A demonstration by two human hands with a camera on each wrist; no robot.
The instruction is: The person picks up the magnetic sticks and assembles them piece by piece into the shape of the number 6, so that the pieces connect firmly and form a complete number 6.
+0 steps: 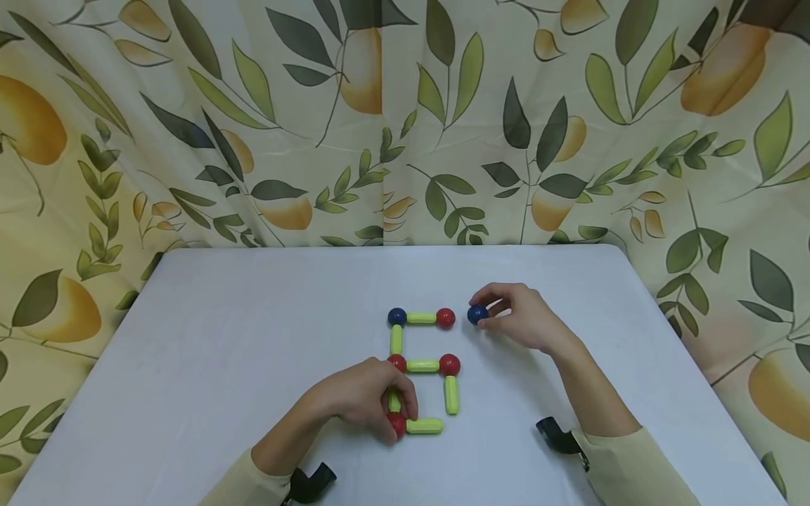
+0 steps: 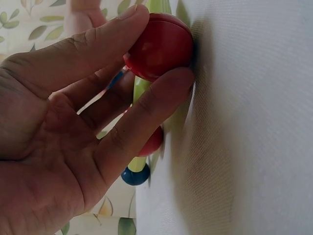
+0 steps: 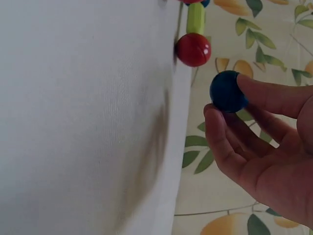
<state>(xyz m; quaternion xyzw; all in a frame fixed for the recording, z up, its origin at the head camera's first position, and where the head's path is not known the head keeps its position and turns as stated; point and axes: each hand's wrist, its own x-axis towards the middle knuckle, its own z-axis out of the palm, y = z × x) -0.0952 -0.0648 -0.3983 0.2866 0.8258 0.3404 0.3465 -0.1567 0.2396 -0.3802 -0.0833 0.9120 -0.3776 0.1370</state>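
My left hand (image 1: 361,393) pinches a red ball (image 2: 164,46) at the lower left corner of a figure of balls and yellow-green rods lying on the table. A rod (image 1: 425,426) runs right from that ball. Between thumb and fingers, my right hand (image 1: 525,320) holds a dark blue ball (image 3: 228,92) above the table, right of the figure's top red ball (image 1: 446,318). Another blue ball (image 1: 396,317) forms the top left corner. From the middle right red ball (image 1: 449,365), a rod (image 1: 451,395) points toward me. The left hand partly covers the left-side rod (image 1: 395,401).
The figure lies on a white-covered table (image 1: 221,316). Behind it hangs a curtain (image 1: 405,169) printed with leaves and fruit. Black wrist devices sit at the left cuff (image 1: 313,483) and right cuff (image 1: 558,436).
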